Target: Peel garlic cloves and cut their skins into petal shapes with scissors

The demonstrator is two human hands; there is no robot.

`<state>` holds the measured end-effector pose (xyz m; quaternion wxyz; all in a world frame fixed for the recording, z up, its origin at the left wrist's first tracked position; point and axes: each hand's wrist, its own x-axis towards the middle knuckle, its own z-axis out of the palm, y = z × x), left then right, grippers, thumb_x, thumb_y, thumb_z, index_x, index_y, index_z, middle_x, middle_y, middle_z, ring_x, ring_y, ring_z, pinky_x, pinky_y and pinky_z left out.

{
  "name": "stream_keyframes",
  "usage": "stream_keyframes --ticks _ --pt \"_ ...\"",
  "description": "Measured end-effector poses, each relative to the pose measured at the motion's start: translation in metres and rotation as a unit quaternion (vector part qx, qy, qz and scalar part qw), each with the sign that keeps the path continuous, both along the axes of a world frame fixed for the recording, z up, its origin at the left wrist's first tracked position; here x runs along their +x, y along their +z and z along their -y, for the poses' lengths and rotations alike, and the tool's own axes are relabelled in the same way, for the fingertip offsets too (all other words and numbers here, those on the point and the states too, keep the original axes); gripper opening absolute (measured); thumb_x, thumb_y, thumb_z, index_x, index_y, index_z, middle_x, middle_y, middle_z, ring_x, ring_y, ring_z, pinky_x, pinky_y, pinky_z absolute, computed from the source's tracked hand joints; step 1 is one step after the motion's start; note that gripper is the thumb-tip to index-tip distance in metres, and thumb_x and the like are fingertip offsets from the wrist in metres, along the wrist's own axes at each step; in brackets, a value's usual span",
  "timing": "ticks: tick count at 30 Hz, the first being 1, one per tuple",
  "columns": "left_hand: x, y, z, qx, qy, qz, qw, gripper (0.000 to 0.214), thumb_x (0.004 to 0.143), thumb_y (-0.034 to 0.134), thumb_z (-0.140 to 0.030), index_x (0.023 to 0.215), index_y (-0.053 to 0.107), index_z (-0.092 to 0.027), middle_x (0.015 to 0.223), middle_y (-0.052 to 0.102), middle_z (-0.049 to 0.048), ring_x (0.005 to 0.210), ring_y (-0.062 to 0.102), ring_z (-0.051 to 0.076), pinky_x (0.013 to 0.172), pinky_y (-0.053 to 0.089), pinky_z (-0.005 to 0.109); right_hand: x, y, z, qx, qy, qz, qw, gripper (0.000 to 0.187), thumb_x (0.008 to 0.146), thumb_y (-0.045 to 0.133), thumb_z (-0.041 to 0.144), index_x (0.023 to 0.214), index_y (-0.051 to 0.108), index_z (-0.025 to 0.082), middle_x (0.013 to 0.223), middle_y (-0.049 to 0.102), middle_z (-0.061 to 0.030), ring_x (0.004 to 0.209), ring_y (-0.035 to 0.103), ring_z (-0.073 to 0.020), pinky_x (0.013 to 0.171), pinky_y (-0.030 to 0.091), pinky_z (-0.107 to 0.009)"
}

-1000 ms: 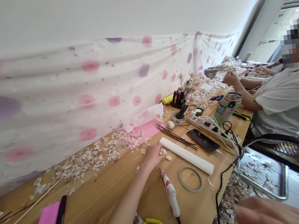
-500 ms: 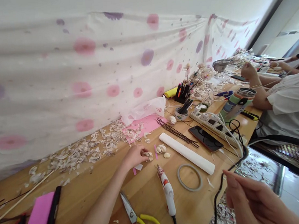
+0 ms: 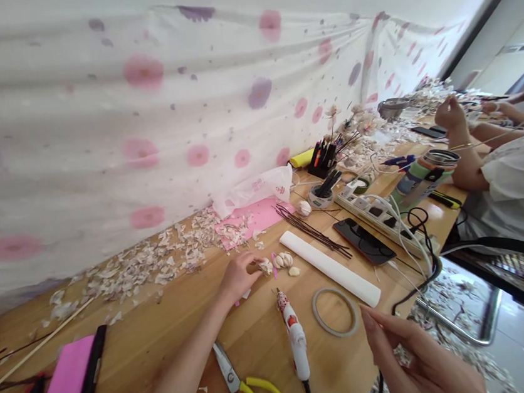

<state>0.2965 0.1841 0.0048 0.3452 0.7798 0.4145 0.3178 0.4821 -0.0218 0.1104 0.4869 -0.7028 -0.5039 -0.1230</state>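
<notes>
1. The left hand (image 3: 239, 276) reaches across the wooden table (image 3: 173, 333), its fingers curled around a small pale shell (image 3: 265, 266).
2. Just right of that shell lie more shells (image 3: 282, 260), touching one another, with a single one (image 3: 294, 271) a little nearer.
3. The right hand (image 3: 420, 361) hovers at the near right edge, fingers loosely spread; whether it grips anything, I cannot tell.
4. Between the hands lie a white glue gun (image 3: 296, 338), a tape ring (image 3: 334, 312) and a white roll (image 3: 330, 267).
5. Yellow-handled scissors (image 3: 243, 385) lie near the left forearm.
6. A co-worker's arm (image 3: 462, 148) rests far right.
</notes>
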Motion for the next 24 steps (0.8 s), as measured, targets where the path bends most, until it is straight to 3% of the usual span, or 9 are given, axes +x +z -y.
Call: stream_keyframes --ticks 9,14,18,20,22,24 --pt "0.014 -0.011 -0.005 -0.062 0.012 0.044 0.997 0.013 0.073 0.078 -0.018 0.083 0.069 -0.018 0.082 0.073 0.0021 0.074 0.069 0.017 0.068 0.056 0.028 -0.002 -0.005 -0.002 -0.031 0.006 -0.022 0.999 0.015 0.093 0.065 0.034 0.089 0.071 0.021 0.050 0.058 0.0066 0.039 0.048 -0.0085 0.049 0.039 -0.022" --pt "0.022 -0.014 -0.008 -0.098 -0.005 0.071 0.993 0.009 0.081 0.072 -0.016 0.090 0.071 -0.016 0.091 0.074 0.0045 0.085 0.072 0.018 0.081 0.058 0.033 0.000 -0.008 -0.003 -0.062 0.066 -0.115 0.989 0.021 0.095 0.058 0.039 0.084 0.064 0.023 0.056 0.058 0.0057 0.046 0.054 -0.0098 0.050 0.041 -0.020" --pt "0.028 -0.016 -0.005 -0.118 -0.016 0.076 0.990 0.016 0.091 0.067 -0.024 0.102 0.067 -0.013 0.106 0.071 0.0067 0.093 0.070 0.020 0.083 0.059 0.040 0.000 -0.010 -0.005 -0.112 0.086 -0.136 0.981 0.046 0.100 0.046 0.042 0.058 0.051 0.022 0.048 0.048 0.0054 0.040 0.046 -0.0097 0.045 0.036 -0.022" --pt "0.029 -0.013 -0.002 -0.119 -0.022 0.070 0.990 0.020 0.094 0.064 -0.028 0.108 0.066 -0.015 0.111 0.069 0.0073 0.095 0.069 0.020 0.083 0.059 0.040 0.003 -0.016 -0.007 -0.127 0.071 -0.124 0.982 0.052 0.100 0.046 0.046 0.053 0.052 0.022 0.048 0.053 0.0032 0.043 0.052 -0.0111 0.051 0.041 -0.023" --pt "0.025 -0.006 0.000 -0.111 -0.023 0.061 0.992 0.021 0.095 0.061 -0.030 0.111 0.065 -0.016 0.115 0.068 0.0081 0.097 0.068 0.020 0.084 0.059 0.040 0.008 -0.025 -0.009 -0.117 0.067 -0.144 0.980 0.042 0.100 0.046 0.047 0.071 0.066 0.022 0.064 0.070 -0.0007 0.057 0.067 -0.0154 0.060 0.050 -0.024" --pt "0.013 0.004 0.000 -0.094 -0.018 0.049 0.994 0.020 0.095 0.062 -0.030 0.109 0.066 -0.017 0.117 0.068 0.0084 0.099 0.067 0.020 0.086 0.058 0.041 0.014 -0.035 -0.010 -0.086 0.095 -0.198 0.972 0.033 0.099 0.047 0.045 0.114 0.067 0.022 0.100 0.079 -0.0063 0.085 0.076 -0.0206 0.075 0.059 -0.027"
